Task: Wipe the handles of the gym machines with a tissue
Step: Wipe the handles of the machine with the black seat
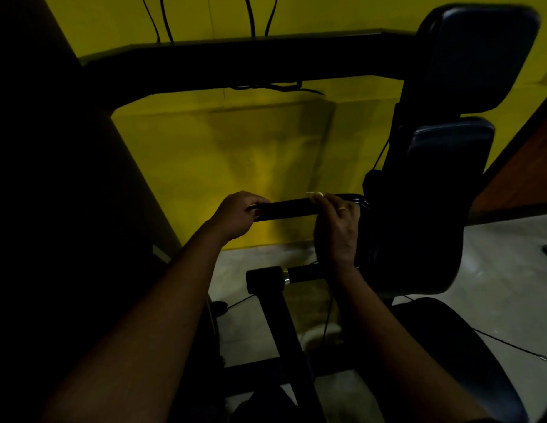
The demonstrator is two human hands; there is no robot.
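A black horizontal machine handle runs across the middle of the dim head view. My left hand grips its free left end, fingers curled over the top. My right hand is wrapped round the handle's right part, near where it joins the machine. A small pale bit of tissue shows at the top of my right hand's fingers, against the handle. The rest of the tissue is hidden under the hand.
A second black handle sticks out lower down. Dark padded cushions and a seat stand on the right. A thick black frame bar crosses above. Behind are a yellow wall and pale floor.
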